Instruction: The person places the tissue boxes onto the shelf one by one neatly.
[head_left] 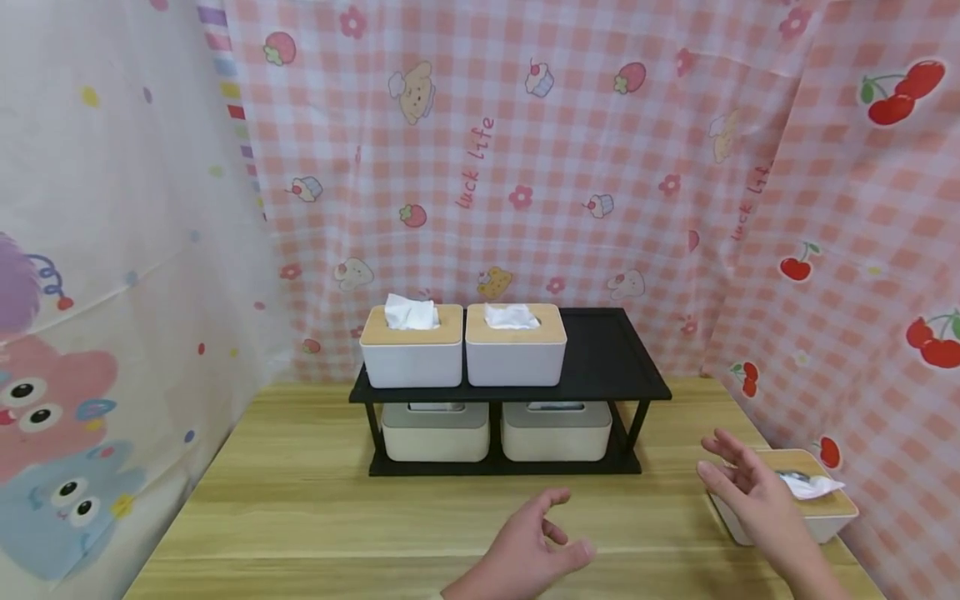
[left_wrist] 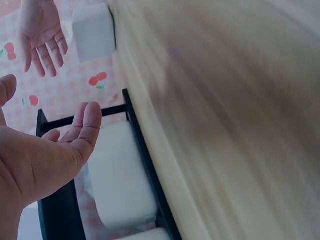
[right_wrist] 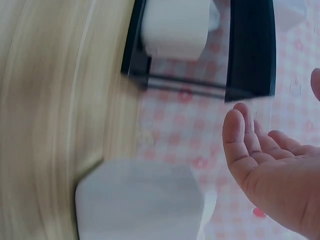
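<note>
Over the front of the table, my left hand (head_left: 525,546) has its fingers loosely bent and holds nothing. My right hand (head_left: 761,504) is at the right, overlapping a white tissue box (head_left: 825,528) with a wood-look lid and a tissue sticking out. In the right wrist view, that hand's slightly bent fingers (right_wrist: 234,140) stand apart from this box (right_wrist: 140,205). On the black rack's (head_left: 611,354) upper shelf sit two similar tissue boxes, one at the left (head_left: 411,362) and one in the middle (head_left: 515,362).
Two more tissue boxes, a left one (head_left: 435,442) and a right one (head_left: 555,442), stand on the rack's lower level, their lids shaded by the upper shelf. The wooden table (head_left: 315,517) is bounded by a pink checked curtain (head_left: 570,150) behind and a cartoon-printed curtain (head_left: 150,275) at left.
</note>
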